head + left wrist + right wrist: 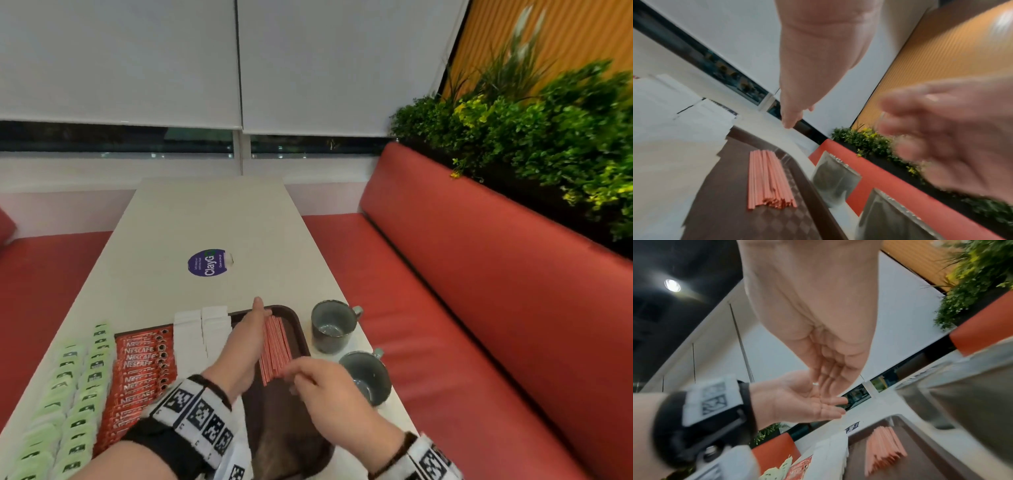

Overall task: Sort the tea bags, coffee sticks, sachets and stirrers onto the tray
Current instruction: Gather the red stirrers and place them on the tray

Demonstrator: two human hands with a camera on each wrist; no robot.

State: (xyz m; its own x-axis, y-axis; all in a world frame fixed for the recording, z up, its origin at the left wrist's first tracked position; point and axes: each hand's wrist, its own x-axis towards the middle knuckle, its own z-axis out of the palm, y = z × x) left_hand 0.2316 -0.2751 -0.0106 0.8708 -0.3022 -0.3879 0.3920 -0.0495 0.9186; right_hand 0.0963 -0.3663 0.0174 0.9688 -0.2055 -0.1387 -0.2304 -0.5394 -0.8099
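In the head view a dark brown tray [301,329] sits at the near end of a pale table [205,219], and a bundle of red stirrers [275,346] lies along the tray's right side, running from near its far right corner toward the person. The left hand [245,346] is stretched flat with fingers straight, just left of the bundle, holding nothing. The right hand [322,380] hovers at the bundle's near end with fingers loosely bent; whether it touches the stirrers cannot be told. Left of the hands lie white sachets [200,334], then red coffee sticks [142,370], then green tea bags [77,387] along the table's left edge. Two grey mugs [332,325] stand on the table by the tray's right rim. From the left wrist, the stirrers [769,180] lie loose on the tray's patterned floor [748,224], with the blurred right hand [953,139] above the mugs [835,178]. From the right wrist, the left hand [797,400] shows an empty upturned palm, and the right hand [824,344] hangs with fingers relaxed above the stirrers [884,449].
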